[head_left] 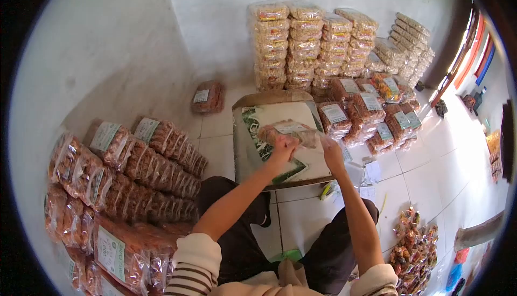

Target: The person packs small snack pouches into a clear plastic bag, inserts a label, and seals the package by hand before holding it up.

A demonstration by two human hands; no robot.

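Note:
A clear plastic bag of reddish-brown food [267, 133] with a pale label lies over the low table [318, 175]. My left hand [285, 147] is closed on the filled part of the bag. At the bag's loose clear end, my right hand [332, 148] has its fingers closed on the plastic. The tabletop is whitish with a green and dark printed pattern, partly covered by my hands and the bag.
Stacked brown food packs [124, 161] stand at the left. Pale packs [269, 43] rise in columns by the back wall. More labelled packs [371, 105] sit right of the table. Small wrapped packets [412, 247] and paper slips [370, 172] lie on the tiled floor.

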